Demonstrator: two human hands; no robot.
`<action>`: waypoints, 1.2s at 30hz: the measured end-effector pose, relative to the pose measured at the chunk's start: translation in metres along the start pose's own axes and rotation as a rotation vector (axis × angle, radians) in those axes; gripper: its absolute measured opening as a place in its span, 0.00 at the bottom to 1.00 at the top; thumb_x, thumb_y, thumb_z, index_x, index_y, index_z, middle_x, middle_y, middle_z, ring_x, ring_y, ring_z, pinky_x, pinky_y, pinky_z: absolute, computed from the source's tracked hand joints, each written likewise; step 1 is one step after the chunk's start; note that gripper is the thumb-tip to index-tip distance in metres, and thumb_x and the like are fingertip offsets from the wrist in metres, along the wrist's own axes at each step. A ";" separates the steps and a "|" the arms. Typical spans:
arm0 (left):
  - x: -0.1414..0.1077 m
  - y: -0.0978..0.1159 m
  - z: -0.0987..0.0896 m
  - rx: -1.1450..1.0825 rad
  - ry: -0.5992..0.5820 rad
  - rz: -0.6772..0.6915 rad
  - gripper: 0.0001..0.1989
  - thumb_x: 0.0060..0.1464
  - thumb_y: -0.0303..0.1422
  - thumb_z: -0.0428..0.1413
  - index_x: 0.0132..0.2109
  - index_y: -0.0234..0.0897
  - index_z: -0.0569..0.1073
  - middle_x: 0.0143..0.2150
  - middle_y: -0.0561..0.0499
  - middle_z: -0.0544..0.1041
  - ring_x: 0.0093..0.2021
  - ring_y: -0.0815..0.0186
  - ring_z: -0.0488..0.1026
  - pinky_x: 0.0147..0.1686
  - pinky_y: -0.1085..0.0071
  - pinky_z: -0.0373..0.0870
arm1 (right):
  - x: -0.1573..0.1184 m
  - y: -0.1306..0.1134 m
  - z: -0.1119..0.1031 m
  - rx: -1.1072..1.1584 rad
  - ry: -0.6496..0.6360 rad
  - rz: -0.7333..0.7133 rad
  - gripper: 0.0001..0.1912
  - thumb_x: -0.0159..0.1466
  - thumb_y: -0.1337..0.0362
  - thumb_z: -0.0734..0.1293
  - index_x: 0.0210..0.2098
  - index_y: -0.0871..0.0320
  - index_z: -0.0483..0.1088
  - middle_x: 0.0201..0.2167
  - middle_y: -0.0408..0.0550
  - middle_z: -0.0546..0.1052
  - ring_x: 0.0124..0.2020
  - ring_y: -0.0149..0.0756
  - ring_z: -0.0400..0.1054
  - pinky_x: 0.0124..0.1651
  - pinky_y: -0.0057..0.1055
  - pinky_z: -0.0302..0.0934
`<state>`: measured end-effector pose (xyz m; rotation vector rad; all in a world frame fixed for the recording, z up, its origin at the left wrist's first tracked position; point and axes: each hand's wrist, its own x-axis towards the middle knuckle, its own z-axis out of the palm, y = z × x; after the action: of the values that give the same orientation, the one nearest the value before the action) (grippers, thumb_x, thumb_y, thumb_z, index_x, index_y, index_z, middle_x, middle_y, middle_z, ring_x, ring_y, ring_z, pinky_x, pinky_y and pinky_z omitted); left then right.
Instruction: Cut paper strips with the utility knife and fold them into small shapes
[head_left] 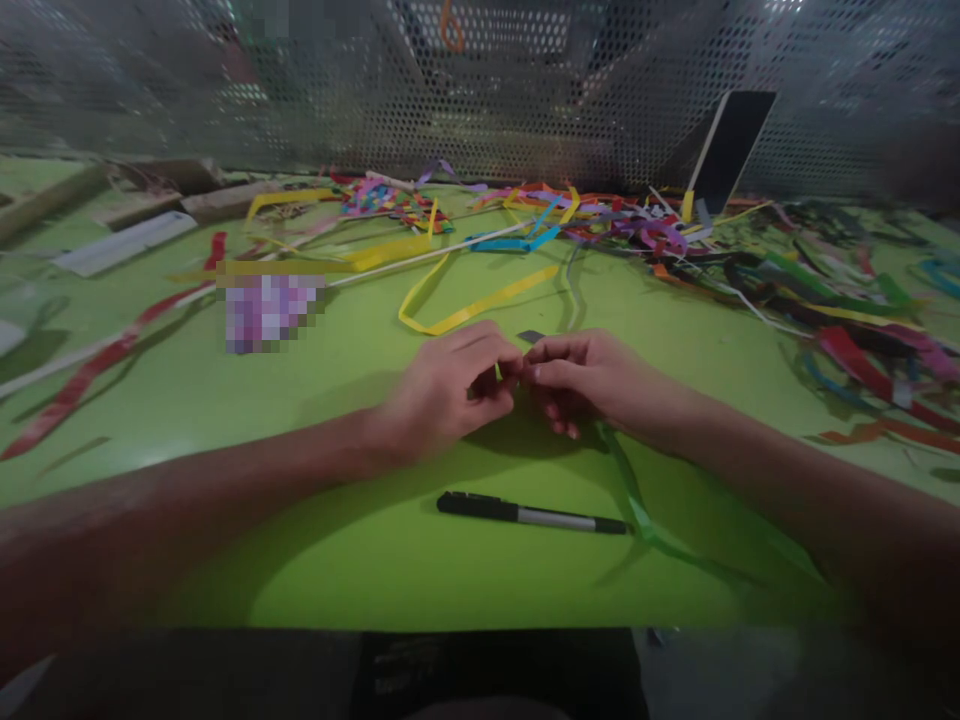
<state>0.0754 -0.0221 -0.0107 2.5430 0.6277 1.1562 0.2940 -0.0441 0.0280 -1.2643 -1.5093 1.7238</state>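
Nearest the body, below both hands, the green tabletop (337, 570) lies bare to its edge; a black-and-silver pen (534, 515) rests just below the hands. From beneath the right hand (592, 378), its thumb and index pinched on it, the green strip (636, 505) trails down past the pen's tip. The left hand (457, 390) curls, fingertips nearly closed, meeting the right's; any grip: cannot tell. Beyond the hands: a folded yellow strip (491, 301), then tangled coloured strips (660, 235), a dark upright slab (733, 150) to the right, and a perforated metal panel (337, 110).
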 end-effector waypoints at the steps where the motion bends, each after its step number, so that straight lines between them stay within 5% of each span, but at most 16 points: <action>1: 0.000 0.001 0.000 0.017 0.002 0.007 0.06 0.64 0.20 0.58 0.41 0.34 0.76 0.37 0.50 0.81 0.31 0.72 0.75 0.33 0.77 0.75 | 0.000 0.000 0.000 -0.012 0.005 -0.001 0.06 0.69 0.68 0.67 0.34 0.58 0.74 0.19 0.41 0.73 0.19 0.28 0.67 0.20 0.21 0.61; 17: -0.003 0.003 0.001 0.084 0.058 0.090 0.06 0.66 0.19 0.58 0.42 0.31 0.77 0.38 0.50 0.80 0.31 0.74 0.74 0.33 0.79 0.74 | 0.001 0.006 0.005 -0.028 0.110 -0.100 0.02 0.57 0.65 0.70 0.30 0.57 0.74 0.17 0.37 0.69 0.17 0.25 0.61 0.19 0.21 0.53; 36: -0.002 0.001 0.002 0.071 0.050 0.101 0.04 0.69 0.21 0.60 0.45 0.33 0.78 0.39 0.50 0.82 0.32 0.73 0.77 0.34 0.78 0.77 | 0.004 0.008 0.002 -0.028 0.116 -0.101 0.03 0.57 0.64 0.70 0.30 0.56 0.74 0.18 0.38 0.69 0.18 0.26 0.62 0.20 0.22 0.52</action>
<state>0.0758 -0.0238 -0.0128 2.6402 0.5678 1.2555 0.2920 -0.0439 0.0192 -1.2573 -1.5080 1.5433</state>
